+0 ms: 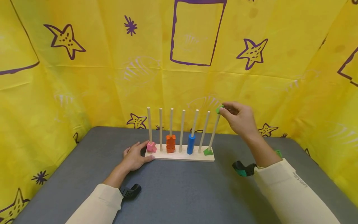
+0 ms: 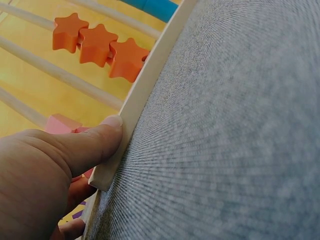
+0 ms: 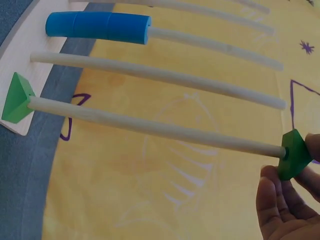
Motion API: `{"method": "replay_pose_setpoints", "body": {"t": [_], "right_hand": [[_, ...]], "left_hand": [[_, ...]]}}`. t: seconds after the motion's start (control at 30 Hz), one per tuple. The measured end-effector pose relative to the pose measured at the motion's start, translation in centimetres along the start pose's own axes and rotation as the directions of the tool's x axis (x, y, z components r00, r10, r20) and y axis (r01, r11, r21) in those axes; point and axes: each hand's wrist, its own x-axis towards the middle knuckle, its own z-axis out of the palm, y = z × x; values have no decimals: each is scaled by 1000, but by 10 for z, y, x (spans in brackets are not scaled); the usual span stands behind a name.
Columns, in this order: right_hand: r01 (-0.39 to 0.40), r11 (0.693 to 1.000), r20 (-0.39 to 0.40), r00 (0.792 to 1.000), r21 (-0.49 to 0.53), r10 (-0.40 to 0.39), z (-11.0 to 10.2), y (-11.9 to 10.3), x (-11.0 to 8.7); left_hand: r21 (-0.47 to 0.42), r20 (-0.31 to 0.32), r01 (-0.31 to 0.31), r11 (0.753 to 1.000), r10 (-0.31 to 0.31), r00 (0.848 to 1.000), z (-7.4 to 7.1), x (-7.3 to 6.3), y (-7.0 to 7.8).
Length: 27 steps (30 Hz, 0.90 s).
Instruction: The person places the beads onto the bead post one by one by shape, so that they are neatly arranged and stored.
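Observation:
A wooden peg stand [image 1: 179, 156] with a row of upright pegs stands on the grey table. My left hand [image 1: 135, 157] grips the stand's left end, with the thumb [image 2: 102, 142] on the front edge of the base. By that hand, a pink block [image 1: 151, 147] sits at the foot of the leftmost peg. My right hand [image 1: 241, 119] pinches a green triangular block [image 3: 294, 155] at the top of the rightmost peg [image 3: 150, 129]. The peg's tip meets the block's hole. Another green triangular block [image 3: 18, 98] lies at that peg's foot.
Orange star blocks [image 2: 97, 45] are stacked on the third peg from the left. Blue cylinders [image 3: 98, 27] fill the lower part of another peg. A yellow patterned cloth [image 1: 179, 84] hangs behind the table. Beyond my right forearm shows a green piece [image 1: 278, 153], mostly hidden.

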Motion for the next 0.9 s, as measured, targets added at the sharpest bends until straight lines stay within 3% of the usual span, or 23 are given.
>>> {"method": "replay_pose_setpoints", "body": {"t": [0.53,0.9], "right_hand": [[-70,996,27,997,47,69,11,14,-1],[-56,992,29,998,111,53,24,31,-11]], "left_hand": [[4,6,9,1000,-9,1000,0,0,2],[-2,1,8,1000,-8,1000,0,0,2]]}}
